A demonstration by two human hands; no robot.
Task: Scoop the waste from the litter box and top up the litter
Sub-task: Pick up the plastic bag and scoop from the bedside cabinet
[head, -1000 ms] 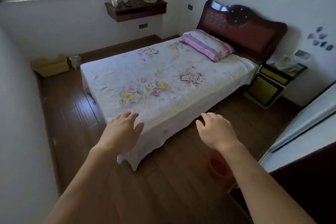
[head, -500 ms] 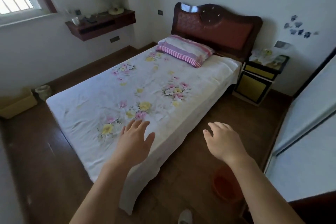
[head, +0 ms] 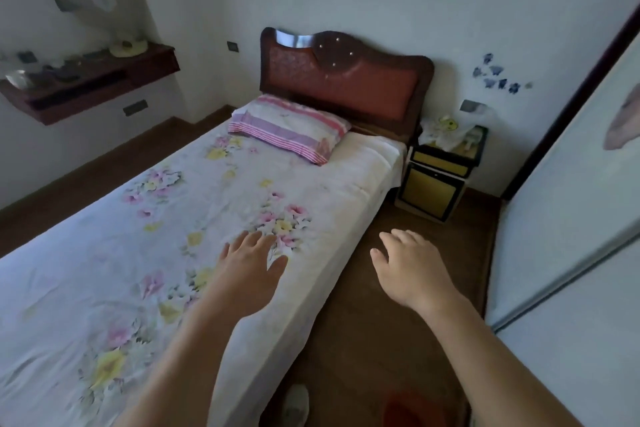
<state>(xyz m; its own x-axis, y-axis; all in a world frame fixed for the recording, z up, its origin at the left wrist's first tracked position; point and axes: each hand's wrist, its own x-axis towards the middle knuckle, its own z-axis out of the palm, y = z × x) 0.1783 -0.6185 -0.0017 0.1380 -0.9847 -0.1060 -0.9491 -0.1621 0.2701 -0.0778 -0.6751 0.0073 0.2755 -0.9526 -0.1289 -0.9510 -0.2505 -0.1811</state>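
Observation:
No litter box, scoop or litter bag shows in the head view. My left hand (head: 247, 262) hovers palm down over the right side of the bed, fingers spread and holding nothing. My right hand (head: 408, 265) is stretched out over the brown floor strip beside the bed, fingers apart and holding nothing as well.
A bed (head: 173, 236) with a flowered white sheet and a striped pillow (head: 287, 126) fills the left. A yellow nightstand (head: 440, 177) stands at the aisle's far end. A white wardrobe door (head: 571, 201) bounds the right. A red bucket (head: 412, 407) and my white shoe (head: 296, 404) are at the bottom.
My view has swung right and moved forward along the bed. The window and the yellow box have left the frame. Both hands stay open in front of me.

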